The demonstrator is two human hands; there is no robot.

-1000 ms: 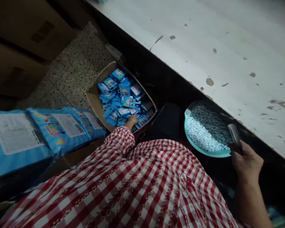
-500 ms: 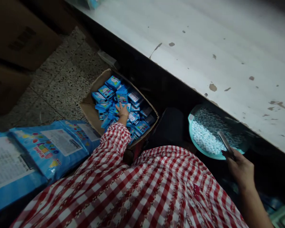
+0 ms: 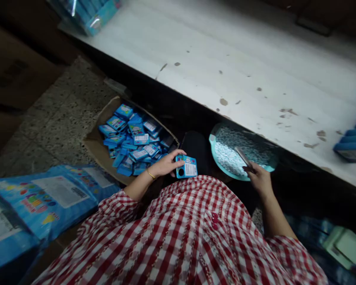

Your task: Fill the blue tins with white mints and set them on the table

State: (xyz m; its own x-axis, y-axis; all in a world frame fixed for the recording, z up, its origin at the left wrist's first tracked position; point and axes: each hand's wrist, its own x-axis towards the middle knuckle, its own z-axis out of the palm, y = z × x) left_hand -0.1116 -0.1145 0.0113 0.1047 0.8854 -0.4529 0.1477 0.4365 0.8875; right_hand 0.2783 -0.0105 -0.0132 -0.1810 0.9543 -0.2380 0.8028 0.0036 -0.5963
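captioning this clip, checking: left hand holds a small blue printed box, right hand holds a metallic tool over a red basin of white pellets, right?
The basin of white pellets is turquoise, not red, as the head view shows; the rest of your statement stands.

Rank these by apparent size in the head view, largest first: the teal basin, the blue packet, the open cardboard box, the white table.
1. White table
2. Open cardboard box
3. Teal basin
4. Blue packet, in the left hand
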